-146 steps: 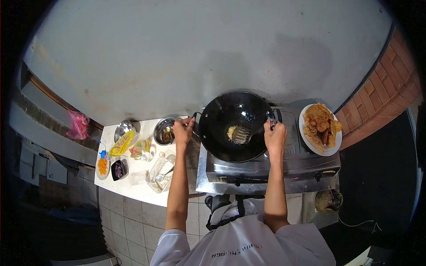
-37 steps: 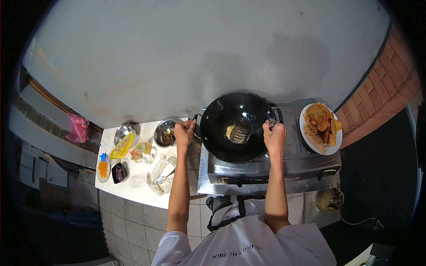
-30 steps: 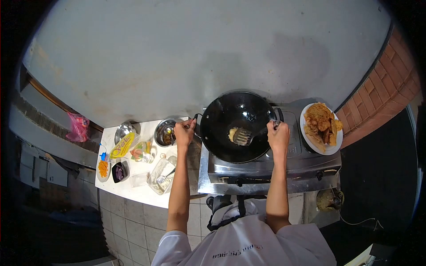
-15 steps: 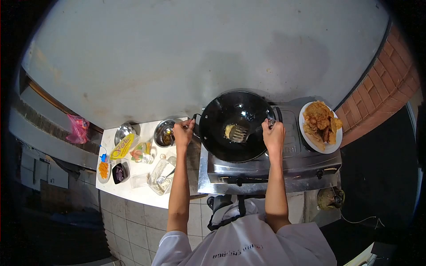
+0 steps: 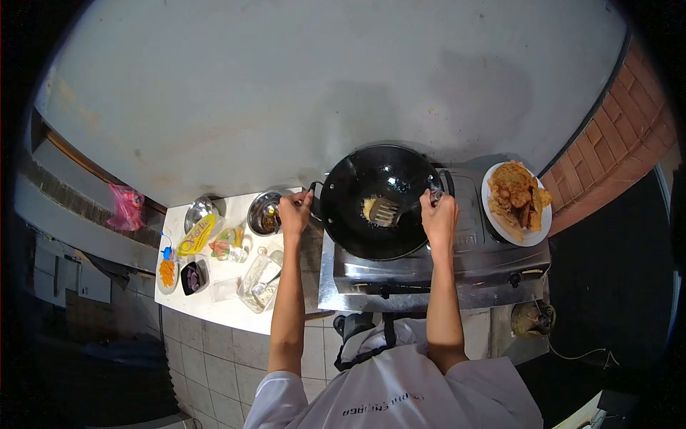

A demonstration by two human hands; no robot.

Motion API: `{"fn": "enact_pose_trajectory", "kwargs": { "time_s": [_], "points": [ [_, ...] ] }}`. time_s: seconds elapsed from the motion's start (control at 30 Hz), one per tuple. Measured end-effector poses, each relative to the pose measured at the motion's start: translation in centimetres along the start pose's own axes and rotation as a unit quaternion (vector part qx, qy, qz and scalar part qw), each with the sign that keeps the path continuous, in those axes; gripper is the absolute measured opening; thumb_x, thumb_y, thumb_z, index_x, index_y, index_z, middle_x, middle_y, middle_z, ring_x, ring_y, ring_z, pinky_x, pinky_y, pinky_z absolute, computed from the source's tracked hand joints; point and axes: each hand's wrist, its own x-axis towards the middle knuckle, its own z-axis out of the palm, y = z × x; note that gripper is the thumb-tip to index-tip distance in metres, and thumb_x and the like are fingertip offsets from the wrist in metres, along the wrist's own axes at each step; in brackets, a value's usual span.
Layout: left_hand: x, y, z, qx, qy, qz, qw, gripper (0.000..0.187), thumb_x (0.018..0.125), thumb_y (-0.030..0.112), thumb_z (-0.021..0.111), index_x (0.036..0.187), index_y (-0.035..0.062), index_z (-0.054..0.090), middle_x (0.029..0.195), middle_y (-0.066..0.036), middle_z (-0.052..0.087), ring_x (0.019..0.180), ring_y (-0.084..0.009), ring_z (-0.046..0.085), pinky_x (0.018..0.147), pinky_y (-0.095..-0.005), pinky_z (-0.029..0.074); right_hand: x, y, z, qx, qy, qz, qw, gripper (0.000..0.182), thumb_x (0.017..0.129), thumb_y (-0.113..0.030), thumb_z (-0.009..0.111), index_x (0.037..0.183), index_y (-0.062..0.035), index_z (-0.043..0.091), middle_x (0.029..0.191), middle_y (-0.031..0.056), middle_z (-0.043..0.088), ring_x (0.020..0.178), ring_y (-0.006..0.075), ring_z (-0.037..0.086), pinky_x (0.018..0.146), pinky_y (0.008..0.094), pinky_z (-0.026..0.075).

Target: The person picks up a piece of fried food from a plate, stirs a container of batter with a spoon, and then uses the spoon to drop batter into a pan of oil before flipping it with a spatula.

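A large black wok (image 5: 357, 232) sits on the stove in front of me. My left hand (image 5: 294, 214) is closed on the wok's left handle (image 5: 314, 200). In my right hand (image 5: 440, 214), beside the wok's right side, is a slotted spatula (image 5: 386, 211); its handle is mostly hidden by my fingers. The spatula's slotted head rests low in the wok, touching or right next to a small clump of pale yellow food (image 5: 369, 207). The wok's inside looks shiny around it.
Right of the wok, a white plate (image 5: 529, 238) carries fried food. A steel gas stove (image 5: 429, 282) lies beneath. On the white table (image 5: 207, 304) at left stand steel bowls (image 5: 264, 214), a yellow pouch (image 5: 197, 236), a clear container (image 5: 257, 286), a dark bowl (image 5: 193, 279) and an orange-filled dish (image 5: 168, 275).
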Motion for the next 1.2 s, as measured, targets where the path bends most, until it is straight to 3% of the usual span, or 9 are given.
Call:
{"fn": "enact_pose_trajectory", "kwargs": {
  "time_s": [0.1,0.3,0.53,0.63,0.7,1.2],
  "points": [
    [0.2,-0.8,0.4,0.007,0.028,0.041,0.999,0.026,0.077,0.022,0.074,0.09,-0.0006,0.072,0.073,-0.019,0.067,0.063,-0.0231,0.064,0.063,-0.0326,0.049,0.3,0.6,-0.3,0.013,-0.016,0.01,1.0,0.031,0.083,-0.016,0.061,0.062,0.006,0.055,0.059,0.0238,0.053,0.062,0.0445,0.055,0.056,0.0449,0.041],
    [0.3,-1.2,0.4,0.009,0.022,0.042,0.999,0.027,0.077,0.023,0.074,0.09,-0.0004,0.072,0.074,-0.019,0.067,0.063,-0.0235,0.064,0.063,-0.0329,0.049,0.9,1.6,-0.9,0.014,-0.038,0.058,0.997,0.03,0.082,-0.015,0.062,0.061,0.0063,0.056,0.059,0.0238,0.054,0.061,0.0437,0.056,0.057,0.0448,0.041],
    [0.5,-1.5,0.6,0.0,0.021,0.04,0.999,0.027,0.076,0.023,0.074,0.089,-0.0005,0.072,0.074,-0.019,0.068,0.062,-0.0237,0.063,0.063,-0.0328,0.049,0.7,1.9,0.2,0.02,-0.021,0.042,0.999,0.031,0.082,-0.015,0.062,0.061,0.0067,0.056,0.058,0.0234,0.055,0.059,0.0427,0.056,0.056,0.0443,0.041],
    [0.4,-1.2,0.4,0.004,0.015,0.037,0.999,0.026,0.077,0.022,0.074,0.089,-0.0009,0.072,0.073,-0.018,0.067,0.061,-0.0219,0.063,0.063,-0.0319,0.049,0.5,0.9,0.0,0.02,-0.028,0.043,0.998,0.031,0.082,-0.014,0.062,0.061,0.007,0.056,0.058,0.0239,0.054,0.059,0.0433,0.055,0.055,0.0441,0.04],
    [0.2,-0.7,0.3,0.007,0.016,0.044,0.999,0.024,0.081,0.022,0.07,0.087,-0.0014,0.071,0.064,-0.011,0.065,0.059,-0.0142,0.06,0.059,-0.0294,0.046,0.7,0.9,-0.1,0.025,-0.045,0.051,0.997,0.03,0.082,-0.014,0.062,0.061,0.0076,0.055,0.058,0.0244,0.052,0.059,0.0442,0.054,0.054,0.0442,0.04],
    [0.3,-1.0,0.4,-0.007,0.016,0.035,0.999,0.026,0.077,0.023,0.074,0.09,-0.0002,0.072,0.071,-0.018,0.067,0.06,-0.0217,0.062,0.063,-0.0325,0.049,0.6,1.1,0.7,0.02,-0.037,0.016,0.999,0.031,0.082,-0.015,0.063,0.062,0.0072,0.055,0.059,0.0245,0.052,0.059,0.0448,0.053,0.053,0.0445,0.039]
  ]
}}
